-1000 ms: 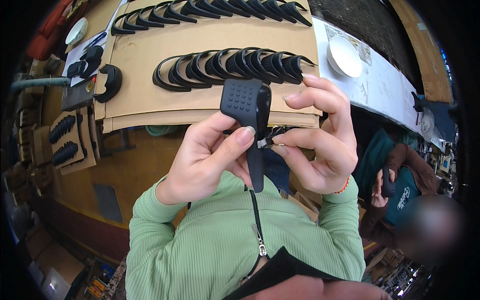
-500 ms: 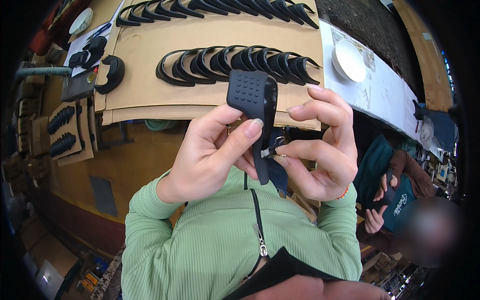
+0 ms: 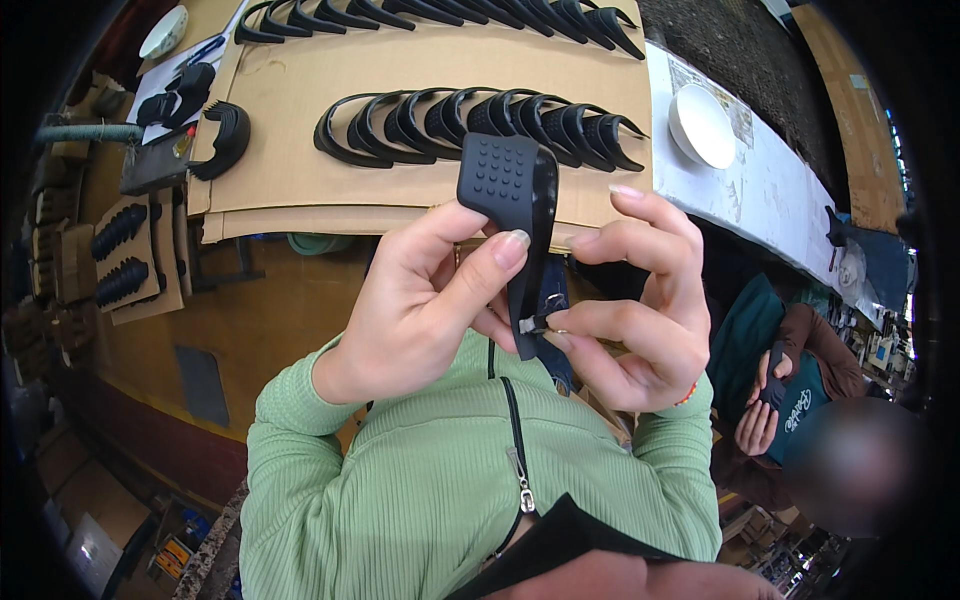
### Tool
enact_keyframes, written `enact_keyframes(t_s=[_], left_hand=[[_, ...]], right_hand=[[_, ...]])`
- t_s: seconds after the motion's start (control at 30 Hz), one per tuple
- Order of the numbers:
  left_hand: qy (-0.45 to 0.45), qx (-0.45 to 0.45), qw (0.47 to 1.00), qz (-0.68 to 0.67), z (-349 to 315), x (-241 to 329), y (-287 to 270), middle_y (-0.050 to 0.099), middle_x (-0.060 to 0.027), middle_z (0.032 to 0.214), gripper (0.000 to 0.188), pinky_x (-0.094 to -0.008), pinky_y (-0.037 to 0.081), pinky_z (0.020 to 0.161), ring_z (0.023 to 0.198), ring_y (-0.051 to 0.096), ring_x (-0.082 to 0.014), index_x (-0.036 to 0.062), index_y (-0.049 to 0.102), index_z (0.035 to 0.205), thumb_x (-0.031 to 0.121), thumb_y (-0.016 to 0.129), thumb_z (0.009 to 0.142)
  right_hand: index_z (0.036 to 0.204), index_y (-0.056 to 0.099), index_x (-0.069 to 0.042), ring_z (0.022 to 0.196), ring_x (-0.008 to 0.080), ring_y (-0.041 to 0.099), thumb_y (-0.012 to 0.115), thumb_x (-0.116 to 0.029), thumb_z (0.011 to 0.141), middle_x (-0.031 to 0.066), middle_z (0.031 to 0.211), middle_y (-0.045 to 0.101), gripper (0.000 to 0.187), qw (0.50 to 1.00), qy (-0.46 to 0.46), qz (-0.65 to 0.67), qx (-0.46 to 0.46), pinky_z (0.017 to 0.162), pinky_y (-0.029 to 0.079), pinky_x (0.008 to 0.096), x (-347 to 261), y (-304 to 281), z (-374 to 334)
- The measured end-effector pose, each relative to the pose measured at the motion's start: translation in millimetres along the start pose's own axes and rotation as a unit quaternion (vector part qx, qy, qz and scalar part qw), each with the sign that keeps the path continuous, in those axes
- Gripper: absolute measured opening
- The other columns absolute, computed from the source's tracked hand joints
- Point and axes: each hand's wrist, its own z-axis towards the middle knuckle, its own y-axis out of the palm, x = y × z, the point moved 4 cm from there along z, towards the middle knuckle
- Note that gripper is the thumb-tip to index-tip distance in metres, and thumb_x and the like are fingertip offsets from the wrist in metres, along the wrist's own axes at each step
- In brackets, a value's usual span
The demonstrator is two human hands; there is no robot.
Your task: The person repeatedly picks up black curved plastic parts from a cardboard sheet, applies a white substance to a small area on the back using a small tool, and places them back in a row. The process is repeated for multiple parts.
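Observation:
Over the cardboard's near edge, a curved black plastic piece (image 3: 500, 172) stands on end, raised dots on its broad upper part and a narrow lower tip. My left hand (image 3: 415, 300) grips it by the middle, thumb on the near face. My right hand (image 3: 645, 310) pinches a small dark item (image 3: 541, 321) with a whitish tip, its kind too small to make out. That tip sits against the inner edge of the black piece near its narrow end. The other fingers of this hand are raised and bent.
Rows of curved black pieces (image 3: 480, 120) lie on the cardboard sheet (image 3: 290, 190). A toothed black arc (image 3: 222, 140) lies at its left. Right, a white bowl (image 3: 702, 127) stands on a pale table (image 3: 775, 165). A co-worker's hands (image 3: 762, 405) hold a dark piece at the far right.
My right hand and the small item have shifted slightly left and up along the black piece's edge. The left hand keeps its grip. The co-worker's hands have moved a little.

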Motion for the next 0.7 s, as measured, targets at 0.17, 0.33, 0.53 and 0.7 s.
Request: enact_keyframes(t_s=[0.17, 0.33, 0.53, 0.7], left_hand=[[0.002, 0.005, 1.0, -0.007, 0, 1, -2, 0.062, -0.0042, 0.086, 0.024, -0.0196, 0.054, 0.054, 0.068, 0.063, -0.0082, -0.0002, 0.054, 0.114, 0.016, 0.05, 0.098], [-0.002, 0.015, 1.0, -0.004, 1, 0, -4, 0.062, -0.0043, 0.086, 0.023, -0.0197, 0.054, 0.053, 0.067, 0.063, -0.0087, -0.0005, 0.054, 0.113, 0.016, 0.05, 0.097], [0.01, 0.026, 0.999, -0.029, 2, -1, -9, 0.063, -0.0057, 0.085, 0.022, -0.0208, 0.054, 0.052, 0.064, 0.065, -0.0114, -0.0012, 0.054, 0.111, 0.016, 0.05, 0.097], [0.052, 0.001, 0.997, -0.065, 7, -3, -14, 0.063, -0.0067, 0.085, 0.022, -0.0231, 0.054, 0.056, 0.065, 0.063, -0.0117, -0.0014, 0.053, 0.113, 0.013, 0.051, 0.096]], right_hand=[[0.071, 0.069, -0.011, 0.116, 0.0388, 0.046, 0.072, -0.011, 0.056, 0.0116, 0.103, 0.059, 0.016, 0.999, -0.005, -0.014, -0.041, 0.097, 0.035, 0.0502, 0, 1, -2], [0.071, 0.068, -0.013, 0.115, 0.038, 0.046, 0.073, -0.013, 0.055, 0.0105, 0.103, 0.059, 0.017, 0.999, -0.022, -0.012, -0.036, 0.094, 0.036, 0.0503, -1, 2, -3], [0.07, 0.068, -0.015, 0.117, 0.036, 0.045, 0.076, -0.016, 0.054, 0.0103, 0.104, 0.059, 0.018, 0.997, -0.052, -0.008, -0.055, 0.092, 0.036, 0.0504, -3, 3, -7], [0.073, 0.069, -0.009, 0.103, 0.0302, 0.053, 0.075, -0.006, 0.054, 0.0131, 0.101, 0.059, 0.02, 0.986, -0.016, 0.148, 0.079, 0.091, 0.041, 0.0448, 12, -2, -9]])
